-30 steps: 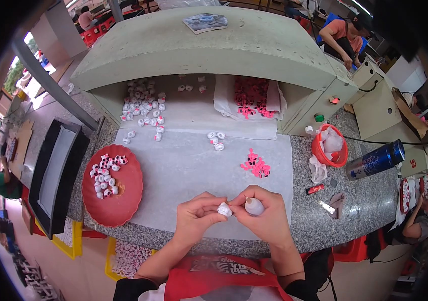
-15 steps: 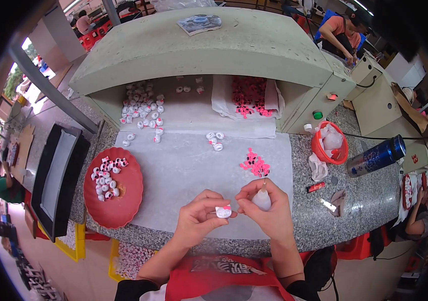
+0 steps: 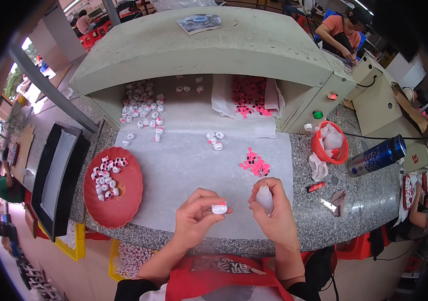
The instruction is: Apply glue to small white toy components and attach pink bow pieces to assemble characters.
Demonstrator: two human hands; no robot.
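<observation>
Over white paper (image 3: 184,170) on a speckled granite worktop (image 3: 364,200), before a pale-green cabinet (image 3: 199,52), the left hand (image 3: 194,216) pinches a small, rounded white-and-pink piece (image 3: 219,208) while the right hand (image 3: 280,218) grips a translucent squeeze bottle (image 3: 265,198).

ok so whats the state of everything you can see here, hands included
left hand: closed on a small white piece
white piece: held in the fingertips
right hand: closed around a squeeze bottle
squeeze bottle: held, apart from the white piece
red plate: partly filled
pink pieces: loosely heaped
red basket: holding crumpled pale material
metal cabinet: front open
</observation>
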